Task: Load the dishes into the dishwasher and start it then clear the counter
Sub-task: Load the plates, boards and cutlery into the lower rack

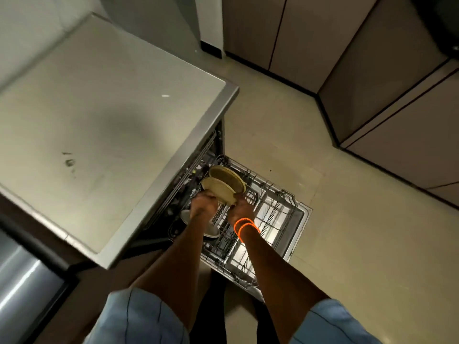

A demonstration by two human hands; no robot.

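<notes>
Both hands, left hand (pixel 203 206) and right hand (pixel 241 208), grip yellow plates (pixel 221 187); no writing legible.

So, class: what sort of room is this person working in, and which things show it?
Most likely a kitchen: an open dishwasher with its wire rack pulled out, yellow plates being loaded, a countertop above, and cabinets opposite.

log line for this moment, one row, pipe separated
stage: loading plates | left hand: grips near plate | right hand: grips far plate | plates: over pulled-out lower rack | dishwasher door: open
</notes>
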